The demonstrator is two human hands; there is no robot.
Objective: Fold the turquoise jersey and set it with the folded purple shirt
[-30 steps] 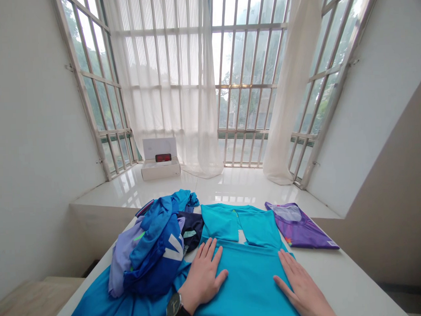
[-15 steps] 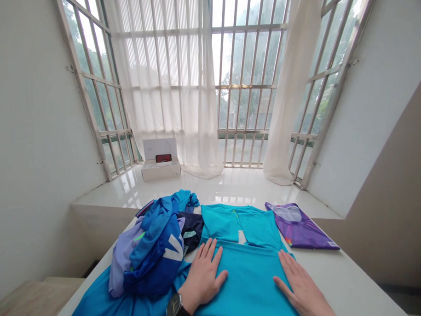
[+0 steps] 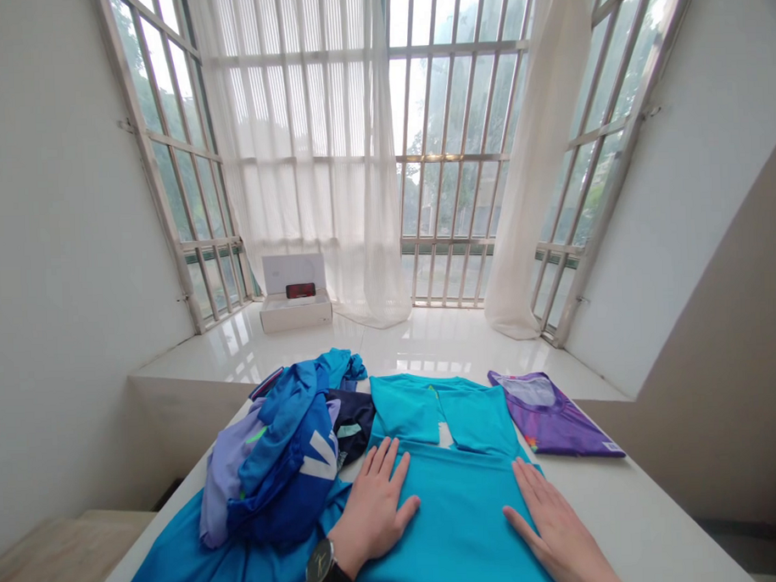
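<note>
Two hands are pressing flat on a teal shirt that is lying spread across the near middle of a white table. The left hand is resting palm down on the shirt's left edge, its fingers stretched out and slightly fanned, gripping nothing. A dark wristwatch is sitting on its wrist at the bottom of the view. The right hand is lying palm down on the shirt's right edge, its fingers likewise straight and released, with the thumb angling inward over the cloth.

The shirt's body is stretching between the two hands and under both palms, so that the fabric is touching every finger from below and nothing is being pinched or lifted. Just beyond the fingertips, the shirt's upper part is lying folded inward in two flaps that are nearly meeting at the middle, with a small white gap showing between them.

A heap of crumpled clothes in blue, lilac and dark navy is sitting just beside the left hand, overlapping a wider blue garment that is hanging toward the table's near left corner. A folded purple shirt is lying near the table's far right edge, apart from the right hand.

Behind the table, a glossy white ledge is running below tall barred windows, where sheer curtains are hanging and an open white box is standing.
</note>
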